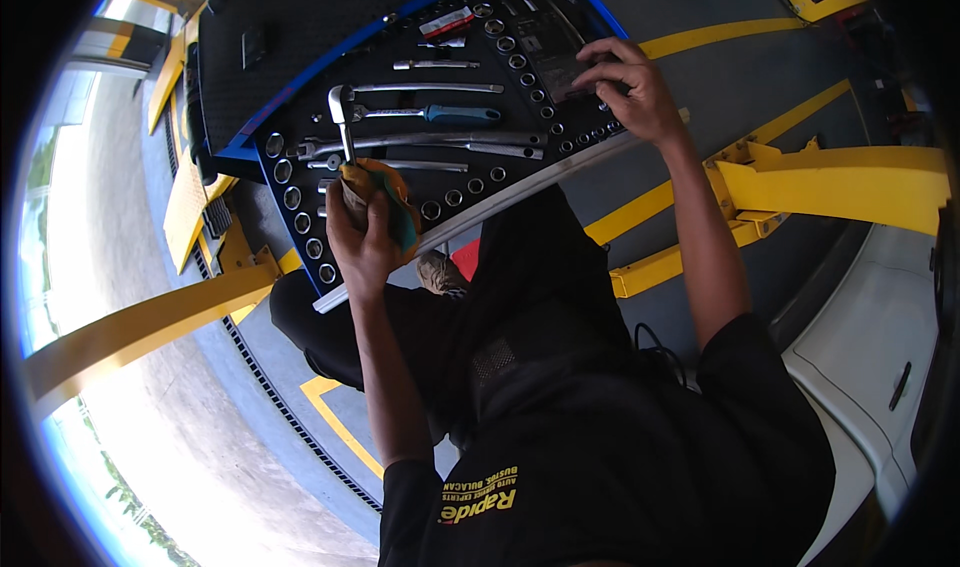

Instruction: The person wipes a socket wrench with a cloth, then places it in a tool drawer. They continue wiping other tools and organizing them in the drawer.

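i see the left hand (362,235) wrapped round a ratchet (342,117) and cloth (402,215); right hand (638,95) half-open, apparently empty, small sockets (566,147) near its fingers.

Wears a plain black shirt (650,457) with loose short sleeves (765,372) that end around the elbows, leaving forearms (712,252) and hands (362,242) bare. Carries bright yellow printed lettering (480,497) in several rows on the left of the chest. Shows a small dark grey, finely dotted patch (493,359) near the waist. Continues below in black trousers (540,262) and a tan-brown shoe (437,272), only partly visible.
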Tool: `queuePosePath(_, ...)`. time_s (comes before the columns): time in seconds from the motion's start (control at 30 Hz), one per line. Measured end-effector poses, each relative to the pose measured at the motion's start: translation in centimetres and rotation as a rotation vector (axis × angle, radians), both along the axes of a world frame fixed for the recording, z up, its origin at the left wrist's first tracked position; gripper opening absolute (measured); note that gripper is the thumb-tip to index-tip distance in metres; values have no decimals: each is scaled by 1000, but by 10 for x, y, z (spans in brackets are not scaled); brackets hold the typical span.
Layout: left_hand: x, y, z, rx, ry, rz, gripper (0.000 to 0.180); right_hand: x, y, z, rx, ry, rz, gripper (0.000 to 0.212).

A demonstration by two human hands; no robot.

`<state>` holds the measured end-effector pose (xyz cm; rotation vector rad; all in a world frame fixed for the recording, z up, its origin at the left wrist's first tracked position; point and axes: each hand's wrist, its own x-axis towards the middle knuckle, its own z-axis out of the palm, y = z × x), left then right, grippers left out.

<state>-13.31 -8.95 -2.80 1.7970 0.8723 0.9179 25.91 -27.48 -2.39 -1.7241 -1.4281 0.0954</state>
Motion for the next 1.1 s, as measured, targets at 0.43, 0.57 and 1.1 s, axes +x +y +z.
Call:
queuePosePath(0.43,-8,8,1,-198,-90,4,40,-3,-3,0,-81,-146,30,25)
queuePosePath(0.57,-19,19,-22,-394,-279,101,51,-6,2,0,-76,-183,29,23)
queuePosePath(1.1,-13,5,-1,-46,-124,-37,49,-1,14,-4,0,-166,-172,22)
